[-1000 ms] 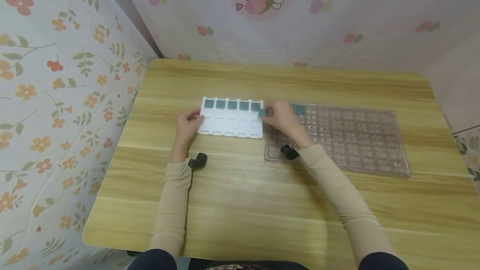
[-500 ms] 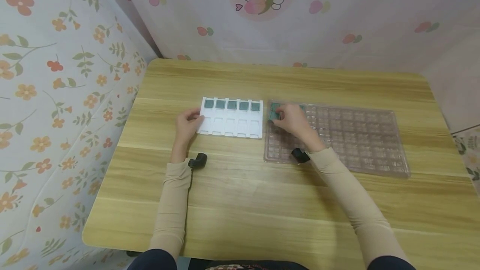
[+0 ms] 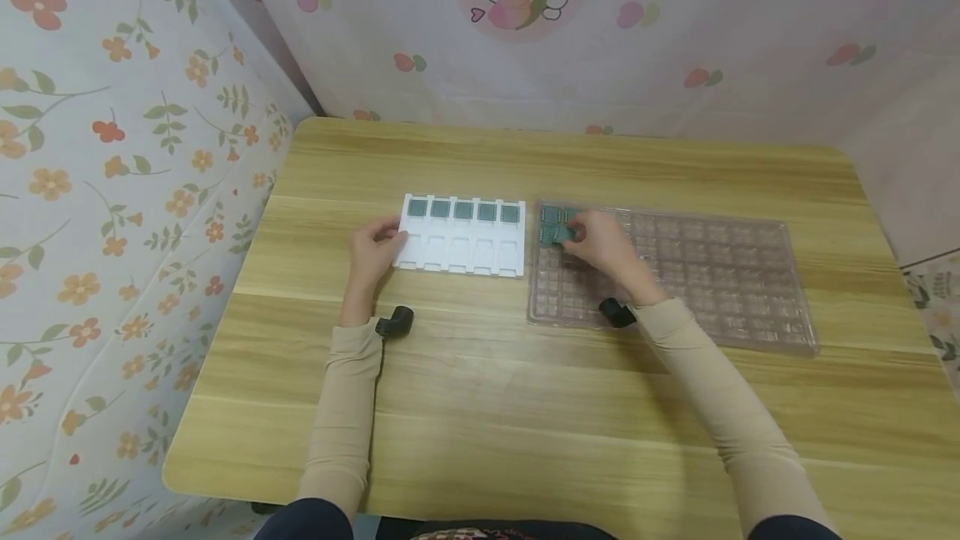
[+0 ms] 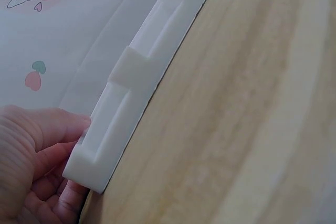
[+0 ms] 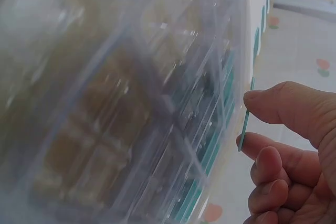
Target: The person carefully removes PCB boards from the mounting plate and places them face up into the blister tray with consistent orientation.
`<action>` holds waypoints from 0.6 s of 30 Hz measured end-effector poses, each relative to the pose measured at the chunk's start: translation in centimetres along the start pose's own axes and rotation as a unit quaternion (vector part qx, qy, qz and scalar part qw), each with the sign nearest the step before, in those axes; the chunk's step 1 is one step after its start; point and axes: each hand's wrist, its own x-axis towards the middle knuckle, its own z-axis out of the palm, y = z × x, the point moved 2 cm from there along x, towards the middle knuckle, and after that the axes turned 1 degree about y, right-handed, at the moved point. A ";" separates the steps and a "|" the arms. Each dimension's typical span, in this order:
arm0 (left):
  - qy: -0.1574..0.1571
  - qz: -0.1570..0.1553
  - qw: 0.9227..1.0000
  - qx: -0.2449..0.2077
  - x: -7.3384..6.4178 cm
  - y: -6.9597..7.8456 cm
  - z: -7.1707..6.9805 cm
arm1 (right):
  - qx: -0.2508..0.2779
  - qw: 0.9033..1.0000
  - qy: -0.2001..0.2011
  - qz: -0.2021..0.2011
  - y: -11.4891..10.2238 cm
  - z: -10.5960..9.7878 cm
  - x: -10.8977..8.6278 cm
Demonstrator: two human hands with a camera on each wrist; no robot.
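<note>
My left hand [image 3: 375, 252] holds the left end of a white tray [image 3: 486, 250]; in the left wrist view the thumb lies on the tray's edge [image 4: 105, 124], with the other fingers lower beside it. Green square chips [image 3: 464, 210] fill that tray's far row, while the near row's pockets are bare. Over the far left corner of a clear plastic tray [image 3: 720, 273], my right hand [image 3: 609, 247] pinches a thin green chip [image 5: 245, 116] between thumb and finger. Other green chips [image 3: 551, 213] sit in that corner's pockets, partly hidden by the hand.
Both trays lie side by side on a wooden table [image 3: 480, 407], a narrow gap between them. Small black wrist cameras [image 3: 396, 322] stick out from both wrists. A patterned curtain [image 3: 585, 73] hangs behind the table, and a floral one [image 3: 127, 215] at the left.
My right hand has moved right from the white tray's right edge to over the clear tray's far left pockets, a chip between its fingers. My left hand and the white tray have stayed put.
</note>
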 end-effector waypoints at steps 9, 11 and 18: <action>0.009 0.011 1.000 -0.002 0.1 -0.5 0.0 | -0.017 1.000 -0.005 0.013 0.9 -0.4 -0.1; 0.010 0.010 1.000 0.003 0.1 -0.6 0.0 | -0.018 1.000 -0.010 0.018 1.0 -0.4 -0.1; 0.011 0.011 1.000 0.002 0.2 -0.6 0.0 | -0.015 0.999 -0.028 0.028 1.5 -0.3 -0.1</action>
